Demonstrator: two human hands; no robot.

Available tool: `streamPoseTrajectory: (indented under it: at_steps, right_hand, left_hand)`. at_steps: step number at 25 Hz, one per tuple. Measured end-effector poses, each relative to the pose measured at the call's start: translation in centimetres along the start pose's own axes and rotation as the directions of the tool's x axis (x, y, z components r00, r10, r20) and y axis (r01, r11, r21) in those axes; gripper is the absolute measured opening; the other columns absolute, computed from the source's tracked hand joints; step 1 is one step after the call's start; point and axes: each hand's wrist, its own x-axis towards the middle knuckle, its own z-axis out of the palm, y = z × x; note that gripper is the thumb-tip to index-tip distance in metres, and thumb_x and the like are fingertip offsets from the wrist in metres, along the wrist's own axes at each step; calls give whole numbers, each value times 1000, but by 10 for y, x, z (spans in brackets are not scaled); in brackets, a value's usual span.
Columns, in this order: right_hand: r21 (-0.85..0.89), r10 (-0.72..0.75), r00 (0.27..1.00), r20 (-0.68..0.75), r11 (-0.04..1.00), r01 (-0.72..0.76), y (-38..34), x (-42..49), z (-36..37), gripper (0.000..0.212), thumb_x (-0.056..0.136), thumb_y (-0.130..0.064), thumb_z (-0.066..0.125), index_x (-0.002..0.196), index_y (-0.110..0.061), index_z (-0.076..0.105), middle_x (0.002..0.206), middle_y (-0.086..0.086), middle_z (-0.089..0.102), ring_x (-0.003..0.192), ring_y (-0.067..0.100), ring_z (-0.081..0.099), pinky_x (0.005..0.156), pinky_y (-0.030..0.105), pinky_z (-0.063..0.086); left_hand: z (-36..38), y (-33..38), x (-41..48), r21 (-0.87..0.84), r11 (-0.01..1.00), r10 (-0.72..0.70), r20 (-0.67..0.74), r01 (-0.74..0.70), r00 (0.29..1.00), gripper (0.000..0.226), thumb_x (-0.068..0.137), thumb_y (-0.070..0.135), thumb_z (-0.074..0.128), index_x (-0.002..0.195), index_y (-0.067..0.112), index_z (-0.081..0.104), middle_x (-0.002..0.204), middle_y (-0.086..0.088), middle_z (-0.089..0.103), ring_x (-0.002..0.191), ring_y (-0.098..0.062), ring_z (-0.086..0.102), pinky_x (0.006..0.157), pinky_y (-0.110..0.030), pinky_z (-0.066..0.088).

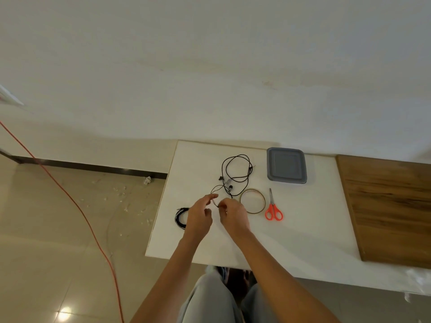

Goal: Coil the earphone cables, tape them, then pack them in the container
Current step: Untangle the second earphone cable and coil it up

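Observation:
A black earphone cable [235, 169] lies in loose loops on the white table [291, 229], its earbuds near the middle. My left hand [200, 214] and my right hand [232, 213] meet just below it, each pinching a stretch of this cable between fingertips. A second earphone cable [180, 217], coiled into a dark bundle, rests at the table's left edge beside my left hand. A roll of clear tape [253, 201] lies right of my right hand. The grey container [286, 165] stands at the back.
Orange-handled scissors [273, 207] lie right of the tape roll. A wooden board [391, 210] covers the table's right side. An orange cord [77, 206] runs across the tiled floor at left, where small scraps are scattered. My knees show under the table's front edge.

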Motion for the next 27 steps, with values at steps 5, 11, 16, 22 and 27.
streamPoseTrajectory:
  at_steps: [5, 11, 16, 22, 27]
  right_hand:
    - [257, -144, 978, -150, 950, 179, -35, 5, -67, 8, 93, -8, 53, 92, -9, 60, 87, 4, 63, 75, 13, 58, 66, 21, 49]
    - [353, -82, 959, -272, 918, 178, -73, 0, -148, 13, 95, -8, 48, 87, -14, 57, 80, -5, 59, 65, 3, 50, 57, 12, 40]
    - [526, 102, 903, -417, 838, 148, -86, -28, -187, 15, 97, -10, 44, 86, -17, 52, 70, -4, 55, 57, 11, 46, 50, 22, 39]
    - [58, -133, 895, -426, 983, 174, -81, -63, -218, 10, 94, -22, 58, 87, -21, 65, 71, -7, 65, 61, 12, 61, 51, 23, 49]
    - [450, -150, 989, 10, 884, 130, -99, -74, -217, 13, 94, -30, 56, 85, -27, 64, 69, -6, 70, 53, 4, 62, 53, 16, 48]
  left_hand:
    - [-23, 48, 9, -37, 983, 180, -64, -182, 982, 17, 96, 12, 56, 110, 15, 64, 106, 7, 67, 99, 1, 57, 86, -6, 39]
    - [-49, 126, 2, -303, 940, 142, -68, -156, 988, 19, 97, 25, 51, 87, 22, 66, 78, 8, 69, 71, -3, 65, 71, -17, 49]
    - [-82, 158, -25, -202, 955, 202, -97, -218, 975, 26, 98, 33, 50, 82, 25, 68, 72, 9, 62, 62, -1, 56, 56, -15, 46]
    - [-123, 195, -55, -177, 969, 176, 2, -172, 984, 32, 94, 43, 51, 75, 22, 65, 57, 10, 45, 48, -7, 36, 45, -22, 37]
    - [-121, 215, -76, -339, 928, 168, 22, -151, 986, 28, 95, 38, 52, 76, 22, 65, 62, 10, 49, 50, -6, 40, 47, -20, 36]
